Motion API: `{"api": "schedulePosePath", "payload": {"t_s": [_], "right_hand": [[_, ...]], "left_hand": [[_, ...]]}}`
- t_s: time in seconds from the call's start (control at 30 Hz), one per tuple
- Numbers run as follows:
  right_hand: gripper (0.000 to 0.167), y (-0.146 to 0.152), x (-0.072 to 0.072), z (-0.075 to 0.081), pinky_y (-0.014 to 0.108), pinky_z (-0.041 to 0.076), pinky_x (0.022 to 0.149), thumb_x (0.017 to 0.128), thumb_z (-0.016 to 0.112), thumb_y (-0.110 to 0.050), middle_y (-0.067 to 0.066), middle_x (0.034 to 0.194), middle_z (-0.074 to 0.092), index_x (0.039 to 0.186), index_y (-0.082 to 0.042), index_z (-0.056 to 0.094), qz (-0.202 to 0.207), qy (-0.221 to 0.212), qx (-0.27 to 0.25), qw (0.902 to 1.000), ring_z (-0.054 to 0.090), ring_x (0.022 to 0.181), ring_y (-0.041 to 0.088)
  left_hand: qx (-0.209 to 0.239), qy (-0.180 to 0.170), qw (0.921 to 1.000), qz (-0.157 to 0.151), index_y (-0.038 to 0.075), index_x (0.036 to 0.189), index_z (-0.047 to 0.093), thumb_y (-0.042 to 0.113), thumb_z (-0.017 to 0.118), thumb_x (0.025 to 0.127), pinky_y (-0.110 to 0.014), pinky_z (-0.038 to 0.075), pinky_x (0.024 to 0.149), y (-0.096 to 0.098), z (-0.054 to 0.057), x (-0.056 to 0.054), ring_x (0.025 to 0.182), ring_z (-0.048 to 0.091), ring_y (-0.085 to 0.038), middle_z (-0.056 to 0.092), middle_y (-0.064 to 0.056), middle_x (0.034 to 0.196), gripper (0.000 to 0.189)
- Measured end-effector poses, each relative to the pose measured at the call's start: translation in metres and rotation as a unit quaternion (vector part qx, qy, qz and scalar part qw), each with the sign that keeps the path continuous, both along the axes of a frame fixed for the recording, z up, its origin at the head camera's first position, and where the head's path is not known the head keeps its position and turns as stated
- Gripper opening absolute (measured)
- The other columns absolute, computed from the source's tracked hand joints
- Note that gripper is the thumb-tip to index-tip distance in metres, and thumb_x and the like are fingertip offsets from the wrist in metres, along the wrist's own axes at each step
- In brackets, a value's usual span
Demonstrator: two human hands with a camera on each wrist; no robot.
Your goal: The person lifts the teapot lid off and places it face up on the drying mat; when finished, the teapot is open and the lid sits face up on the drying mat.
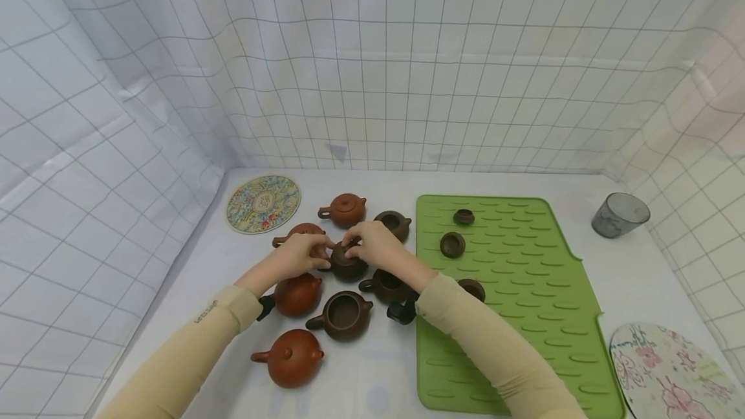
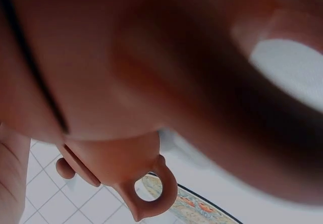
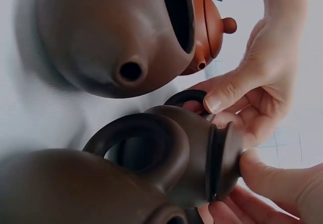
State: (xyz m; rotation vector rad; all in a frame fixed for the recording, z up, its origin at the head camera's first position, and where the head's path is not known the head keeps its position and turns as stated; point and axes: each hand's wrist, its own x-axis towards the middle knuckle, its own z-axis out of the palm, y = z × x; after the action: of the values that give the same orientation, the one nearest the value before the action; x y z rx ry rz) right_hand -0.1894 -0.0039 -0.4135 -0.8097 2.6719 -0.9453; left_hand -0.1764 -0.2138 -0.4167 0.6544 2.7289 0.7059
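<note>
The dark teapot [image 1: 349,270] sits between both hands, left hand [image 1: 298,257] pinching its left-pointing handle [image 3: 182,96], right hand [image 1: 377,247] gripping the lid [image 3: 230,151], slightly askew at the rim.

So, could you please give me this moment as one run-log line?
left hand: gripping handle of dark teapot | right hand: holding its lid | lid: at teapot top, seating unclear

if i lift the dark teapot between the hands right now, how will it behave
The dark teapot looks rigid and probably brittle, given its smooth, clay-like body. Its lid could slip if tipped, since a gap shows beneath it.
</note>
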Motion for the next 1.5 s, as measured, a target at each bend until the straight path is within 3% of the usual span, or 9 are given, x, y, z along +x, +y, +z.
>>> {"api": "schedulePosePath", "payload": {"t_s": [0.23, 0.4, 0.63, 0.77, 0.9, 1.03, 1.33, 1.4, 1.5], "right_hand": [[0.018, 0.017, 0.001, 0.001, 0.031, 0.053, 0.081, 0.09, 0.074, -0.024, 0.003, 0.107, 0.073, 0.105, -0.015, 0.074, -0.043, -0.065, -0.069, 0.9946, 0.067, 0.098, 0.017], [0.022, 0.044, 0.003, 0.003, 0.03, 0.056, 0.085, 0.09, 0.073, -0.021, 0.007, 0.112, 0.071, 0.108, -0.01, 0.073, -0.059, -0.145, -0.156, 0.9752, 0.069, 0.102, 0.02], [0.031, 0.095, 0.012, -0.001, 0.038, 0.053, 0.098, 0.094, 0.068, -0.018, 0.012, 0.119, 0.068, 0.121, -0.003, 0.066, -0.091, -0.283, -0.256, 0.92, 0.069, 0.104, 0.022], [0.028, 0.125, 0.016, -0.009, 0.035, 0.053, 0.098, 0.096, 0.062, -0.011, 0.006, 0.114, 0.067, 0.12, 0.003, 0.061, -0.087, -0.326, -0.338, 0.8788, 0.069, 0.1, 0.016], [0.016, 0.151, 0.019, -0.016, 0.029, 0.055, 0.094, 0.1, 0.055, -0.008, 0.002, 0.107, 0.068, 0.113, -0.004, 0.063, -0.079, -0.359, -0.41, 0.8349, 0.07, 0.097, 0.013], [0.017, 0.17, 0.025, -0.019, 0.026, 0.054, 0.094, 0.103, 0.049, -0.007, 0.001, 0.111, 0.067, 0.112, -0.012, 0.062, -0.092, -0.372, -0.452, 0.8054, 0.07, 0.101, 0.013], [0.022, 0.198, 0.032, -0.022, 0.023, 0.055, 0.091, 0.107, 0.043, -0.016, 0.0, 0.108, 0.07, 0.113, -0.017, 0.064, -0.126, -0.376, -0.49, 0.7761, 0.07, 0.098, 0.011], [0.023, 0.204, 0.032, -0.022, 0.022, 0.054, 0.091, 0.107, 0.043, -0.022, -0.001, 0.108, 0.071, 0.113, -0.018, 0.064, -0.124, -0.372, -0.489, 0.7791, 0.069, 0.099, 0.01], [0.025, 0.213, 0.03, -0.022, 0.021, 0.053, 0.092, 0.106, 0.045, -0.029, -0.005, 0.106, 0.071, 0.118, -0.015, 0.062, -0.138, -0.35, -0.461, 0.8035, 0.069, 0.099, 0.008]], "left_hand": [[0.005, -0.018, 0.9998, 0.006, 0.005, 0.114, 0.069, 0.011, 0.077, 0.085, -0.029, 0.055, 0.071, 0.0, -0.001, -0.002, 0.079, 0.064, -0.011, 0.069, 0.0, 0.085, 0.03], [0.017, -0.028, 0.9995, 0.003, 0.004, 0.116, 0.07, 0.01, 0.076, 0.085, -0.028, 0.056, 0.072, 0.002, -0.003, -0.003, 0.08, 0.065, -0.012, 0.069, -0.001, 0.086, 0.032], [0.029, -0.026, 0.9992, 0.009, 0.002, 0.115, 0.07, 0.007, 0.076, 0.085, -0.029, 0.056, 0.072, 0.003, -0.005, -0.001, 0.08, 0.066, -0.014, 0.069, -0.003, 0.085, 0.031], [0.024, -0.026, 0.9993, 0.015, 0.002, 0.116, 0.069, 0.009, 0.076, 0.085, -0.032, 0.057, 0.075, 0.004, -0.006, 0.0, 0.082, 0.066, -0.014, 0.069, -0.002, 0.085, 0.032], [0.012, -0.031, 0.9991, 0.027, 0.005, 0.118, 0.069, 0.011, 0.076, 0.086, -0.032, 0.056, 0.076, 0.004, -0.004, 0.002, 0.082, 0.064, -0.013, 0.069, -0.001, 0.086, 0.033], [0.009, -0.03, 0.999, 0.033, 0.005, 0.118, 0.07, 0.011, 0.076, 0.086, -0.031, 0.055, 0.074, 0.003, -0.003, 0.004, 0.08, 0.062, -0.012, 0.067, 0.0, 0.085, 0.033], [0.011, -0.013, 0.9994, 0.03, 0.005, 0.117, 0.07, 0.011, 0.075, 0.086, -0.03, 0.055, 0.072, 0.001, -0.004, 0.005, 0.079, 0.062, -0.012, 0.067, -0.001, 0.084, 0.032], [0.012, -0.01, 0.9995, 0.029, 0.004, 0.117, 0.07, 0.011, 0.075, 0.086, -0.03, 0.055, 0.072, 0.001, -0.004, 0.005, 0.079, 0.063, -0.013, 0.067, -0.001, 0.084, 0.032], [0.012, -0.008, 0.9995, 0.028, 0.004, 0.117, 0.07, 0.011, 0.075, 0.086, -0.03, 0.055, 0.071, 0.001, -0.004, 0.004, 0.079, 0.063, -0.013, 0.068, -0.002, 0.085, 0.032]]}}
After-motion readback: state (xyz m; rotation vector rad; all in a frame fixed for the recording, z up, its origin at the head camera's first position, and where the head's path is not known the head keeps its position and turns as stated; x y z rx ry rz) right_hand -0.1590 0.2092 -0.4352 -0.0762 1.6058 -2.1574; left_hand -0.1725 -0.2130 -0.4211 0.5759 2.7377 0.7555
